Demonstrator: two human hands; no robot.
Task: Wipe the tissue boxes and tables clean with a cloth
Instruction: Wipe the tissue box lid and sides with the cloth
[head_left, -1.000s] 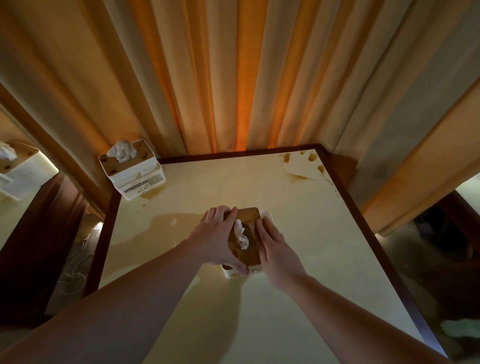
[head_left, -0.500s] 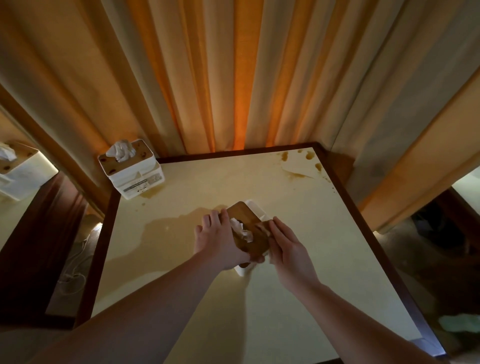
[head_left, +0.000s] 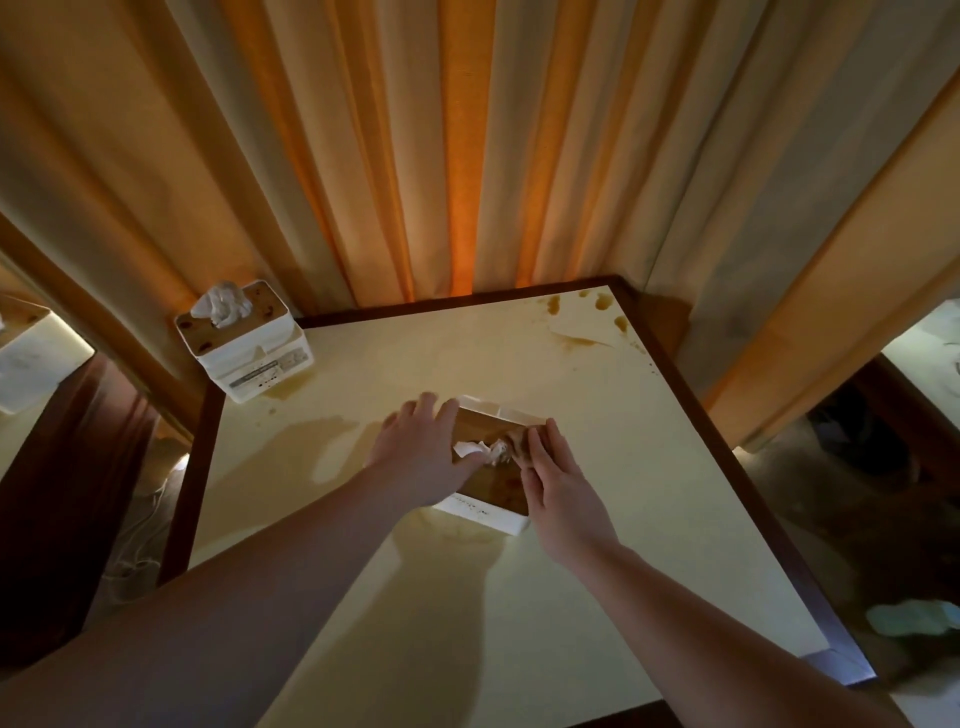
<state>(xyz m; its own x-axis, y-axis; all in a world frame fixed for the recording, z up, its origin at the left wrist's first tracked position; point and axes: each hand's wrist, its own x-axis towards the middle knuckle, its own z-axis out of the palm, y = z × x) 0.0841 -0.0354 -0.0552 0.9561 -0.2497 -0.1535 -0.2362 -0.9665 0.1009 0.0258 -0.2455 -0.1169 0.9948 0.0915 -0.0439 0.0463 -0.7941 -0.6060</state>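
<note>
A white tissue box with a brown wooden lid (head_left: 493, 491) stands askew in the middle of the cream table (head_left: 623, 467), a crumpled tissue (head_left: 483, 449) poking from its slot. My left hand (head_left: 421, 452) lies over the box's left edge, fingers spread and fairly straight, thumb on the lid near the tissue. My right hand (head_left: 561, 493) rests on the lid's right edge with straight fingers. A second tissue box (head_left: 244, 338), its lid spotted brown, stands at the table's far left corner. No cloth is in sight.
Brown spills mark the far right corner (head_left: 587, 322) and a pale wet patch (head_left: 291, 447) spreads left of my hands. Curtains (head_left: 467, 156) hang right behind the table. Another tissue box (head_left: 31, 353) stands on a table at the left. Cables lie on the floor.
The box was lifted and tilted between both hands half a second ago. It now stands flat on the table, turned at an angle, and my left fingers have spread out.
</note>
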